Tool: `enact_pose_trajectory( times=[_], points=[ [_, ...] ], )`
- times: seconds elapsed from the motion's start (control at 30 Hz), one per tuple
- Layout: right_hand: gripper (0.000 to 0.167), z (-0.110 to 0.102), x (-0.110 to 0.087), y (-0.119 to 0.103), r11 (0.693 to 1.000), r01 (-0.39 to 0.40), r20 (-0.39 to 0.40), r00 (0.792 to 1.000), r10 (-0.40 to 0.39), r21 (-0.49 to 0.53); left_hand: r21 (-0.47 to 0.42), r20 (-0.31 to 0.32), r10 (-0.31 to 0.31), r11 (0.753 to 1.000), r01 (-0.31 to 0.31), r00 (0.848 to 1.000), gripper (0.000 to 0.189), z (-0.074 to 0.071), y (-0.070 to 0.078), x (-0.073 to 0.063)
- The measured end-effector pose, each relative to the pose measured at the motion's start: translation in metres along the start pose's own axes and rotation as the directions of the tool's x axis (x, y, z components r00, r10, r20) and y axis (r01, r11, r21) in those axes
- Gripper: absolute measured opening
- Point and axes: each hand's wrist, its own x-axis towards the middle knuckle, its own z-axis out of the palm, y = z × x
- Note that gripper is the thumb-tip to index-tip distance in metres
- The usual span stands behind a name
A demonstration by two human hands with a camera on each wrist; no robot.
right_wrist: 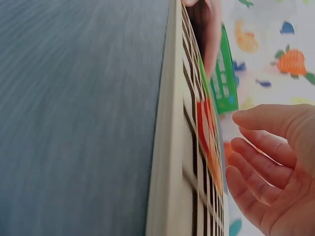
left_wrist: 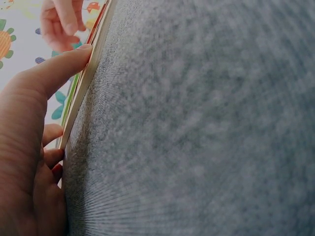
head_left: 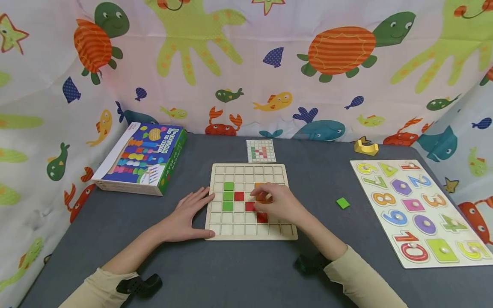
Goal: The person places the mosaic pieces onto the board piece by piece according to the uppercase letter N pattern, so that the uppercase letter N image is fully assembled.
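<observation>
A wooden grid board (head_left: 250, 237) lies on the dark table. Green tiles (head_left: 228, 196) form a column on its left side, and red tiles (head_left: 239, 196) step down to the right. Orange tiles (head_left: 259, 185) are partly hidden under my right hand (head_left: 280, 203). That hand hovers over the board, fingers loosely bent; in the right wrist view its thumb and fingertips stand apart, with no tile between them. My left hand (head_left: 188, 217) rests against the board's left edge, fingers spread. Its thumb (left_wrist: 69, 66) touches the board's side in the left wrist view.
A small pattern card (head_left: 254, 143) lies behind the board. One loose green tile (head_left: 343, 203) is to the right. Farther right are a number puzzle board (head_left: 400, 222) and a yellow arched block (head_left: 366, 148). A colourful game box (head_left: 142, 158) sits at the back left.
</observation>
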Motion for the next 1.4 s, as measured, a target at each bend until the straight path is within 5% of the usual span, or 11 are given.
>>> enact_pose_trajectory(
  times=[0.47, 0.8, 1.0, 1.4],
  points=[
    [0.026, -0.061, -0.065, 0.059, 0.979, -0.167, -0.167, 0.975, 0.147, -0.114, 0.01, -0.004, -0.019, 1.0, 0.019, 1.0, 0.105, -0.002, 0.0, -0.003],
    [0.032, -0.103, -0.097, 0.084, 0.911, -0.351, -0.227, 0.926, 0.303, -0.216, 0.011, -0.014, -0.03, 0.999, 0.03, 0.999, 0.106, -0.003, 0.001, -0.005],
    [0.034, -0.107, -0.102, 0.089, 0.894, -0.379, -0.203, 0.92, 0.336, -0.24, 0.01, -0.013, -0.02, 1.0, 0.02, 1.0, 0.106, -0.002, 0.0, -0.004],
    [0.036, -0.095, -0.096, 0.087, 0.93, -0.316, -0.177, 0.942, 0.285, -0.187, 0.007, -0.003, -0.008, 1.0, 0.008, 1.0, 0.105, -0.001, 0.003, 0.0]
  ],
)
